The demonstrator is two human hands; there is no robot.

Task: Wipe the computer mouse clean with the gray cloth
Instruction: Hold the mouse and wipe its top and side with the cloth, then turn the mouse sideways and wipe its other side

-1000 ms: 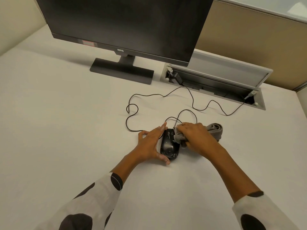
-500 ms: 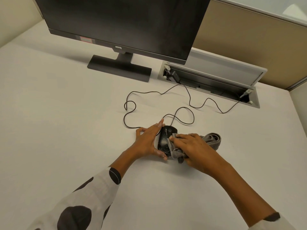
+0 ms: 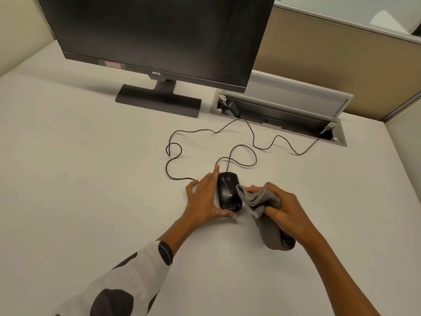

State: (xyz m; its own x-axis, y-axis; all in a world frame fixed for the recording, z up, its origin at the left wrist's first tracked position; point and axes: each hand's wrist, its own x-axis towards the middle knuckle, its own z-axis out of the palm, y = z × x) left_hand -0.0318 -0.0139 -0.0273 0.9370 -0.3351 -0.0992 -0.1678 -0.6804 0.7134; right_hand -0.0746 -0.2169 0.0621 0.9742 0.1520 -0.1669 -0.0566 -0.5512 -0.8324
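A black wired computer mouse lies on the white desk, its top showing pale smudges. My left hand cups its left side, thumb at the near end and fingers along the far edge. The gray cloth is bunched in my right hand, just right of the mouse. A corner of the cloth touches the mouse's right flank, and the rest hangs down toward me onto the desk.
The mouse cable loops across the desk to an open cable tray at the back right. A dark monitor on its stand fills the back. A tan partition walls off the far side.
My right hand has slid with the cloth from the top of the mouse off to its right side and toward me. The mouse's top is now uncovered. My left hand stays put.
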